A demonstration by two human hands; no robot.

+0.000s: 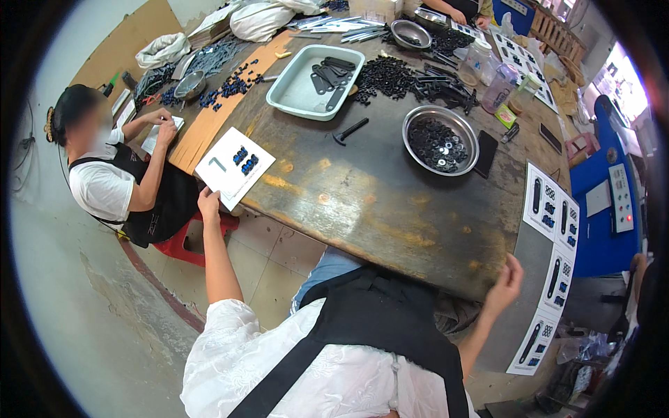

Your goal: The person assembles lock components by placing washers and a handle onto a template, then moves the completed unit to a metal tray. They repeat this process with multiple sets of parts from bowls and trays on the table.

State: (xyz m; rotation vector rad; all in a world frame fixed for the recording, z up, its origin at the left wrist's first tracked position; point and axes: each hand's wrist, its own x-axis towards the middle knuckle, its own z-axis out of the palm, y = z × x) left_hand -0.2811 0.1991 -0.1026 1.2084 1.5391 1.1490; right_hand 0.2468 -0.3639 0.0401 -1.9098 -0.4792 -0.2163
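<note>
My left hand (209, 203) pinches the near left corner of a white printed sheet (221, 182) at the table's left front edge. Several small dark blue and black pieces (244, 160) show on that sheet; whether they lie on it or are printed, I cannot tell. At the right end of the front edge is my right hand (504, 284), fingers stretched out and nothing held. Ahead of me stand a steel bowl (405, 139) of black parts and silver rings, and a pale green tray (277, 102) holding flat black bars. A small black-handled T-shaped tool (350, 131) lies between them.
A co-worker (111, 167) sits at the left, hands over a white piece. Picture sheets (555, 275) line the right side. Loose black parts (387, 78), a smaller metal bowl (411, 35), clear jars (476, 59) and a dark phone (486, 154) occupy the table (362, 209). Another person's hands (458, 15) show beyond.
</note>
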